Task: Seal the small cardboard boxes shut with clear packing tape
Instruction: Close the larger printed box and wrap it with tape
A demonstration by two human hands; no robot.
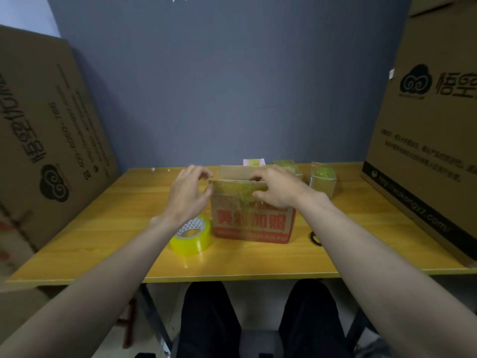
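A person works at the top of a small cardboard box (pixel 251 218) printed with red characters, which stands near the middle of a yellow wooden table (pixel 103 244). The right hand (pixel 278 188) pinches the box's near top flap, thumb below and fingers curled over its edge; the flap's face is already streaked with old tape. The left hand (pixel 189 191) hovers at the box's left top corner, fingers loosely curled; whether it touches the flap or holds a tape end cannot be told through the blur. The far flap stands upright, so the top looks unsealed.

The tape roll (pixel 192 236) lies flat just left of the box, under the left wrist. Two smaller taped boxes (pixel 324 178) sit behind and right of the box, and a dark ring (pixel 315 238) lies just right of it.

The risks, by appearance: the flaps may spring open if the pinch slackens before tape lands, the light box could tip or slide under one-sided pressure, and a dropping forearm might knock the roll.
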